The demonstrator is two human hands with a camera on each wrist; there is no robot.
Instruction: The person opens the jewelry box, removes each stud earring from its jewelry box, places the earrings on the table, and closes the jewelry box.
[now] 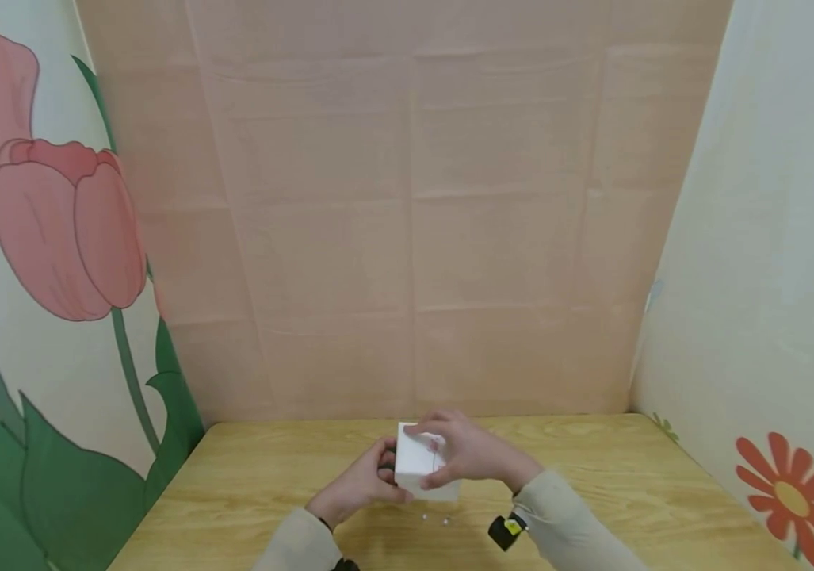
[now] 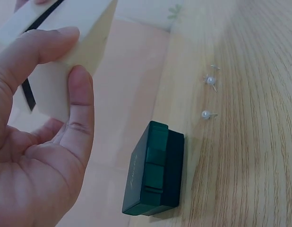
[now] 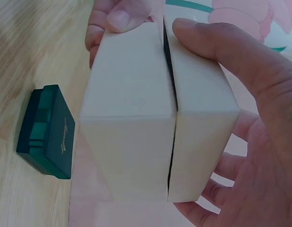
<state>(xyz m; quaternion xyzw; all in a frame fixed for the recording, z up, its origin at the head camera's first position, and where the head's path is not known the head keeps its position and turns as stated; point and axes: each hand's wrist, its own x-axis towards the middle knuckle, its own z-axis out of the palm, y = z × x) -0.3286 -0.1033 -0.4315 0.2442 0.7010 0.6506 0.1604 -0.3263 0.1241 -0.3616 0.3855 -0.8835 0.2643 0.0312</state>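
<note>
A white lidded box is held up over the table between both hands. My left hand (image 1: 362, 480) grips the box base (image 3: 127, 75), its thumb and fingers on opposite sides. On the other part, the lid (image 3: 202, 90), my right hand (image 1: 476, 450) has its thumb on one face and its fingers round the far side. Lid and base stand slightly apart, with a thin dark gap between them. In the left wrist view, a small dark green box (image 2: 154, 172) with a ribbon bow and gold lettering stands on the table. Whatever is inside the white box is hidden.
Two pearl stud earrings (image 2: 206, 114) and a tiny piece beside them lie on the wood-grain table (image 1: 271, 460) near my hands. A pinkish sheet (image 1: 407, 238) hangs behind the table. Flower-painted walls (image 1: 756, 238) rise at both sides.
</note>
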